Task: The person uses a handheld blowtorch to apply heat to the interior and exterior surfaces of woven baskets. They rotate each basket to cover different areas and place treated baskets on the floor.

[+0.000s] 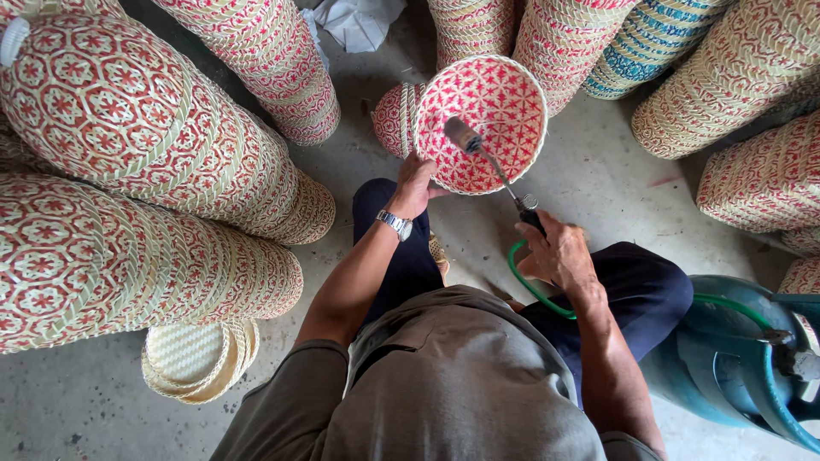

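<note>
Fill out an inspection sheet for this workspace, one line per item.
Surface: bare grey concrete floor, stained; the person sits low on it.
Job's things: red-and-cream woven basket tipped with its opening toward the person; gas torch with its nozzle inside the opening; no flame discernible.
Clutter: small stack of pale woven lids; crumpled white sheet.
Grippers: left hand, fingers on the basket's rim; right hand closed on the torch handle.
Cables: green hose loops from the torch to a blue-green gas cylinder beside the right leg.
Surroundings: tall stacks of woven baskets on every side, one stack blue-patterned.
</note>
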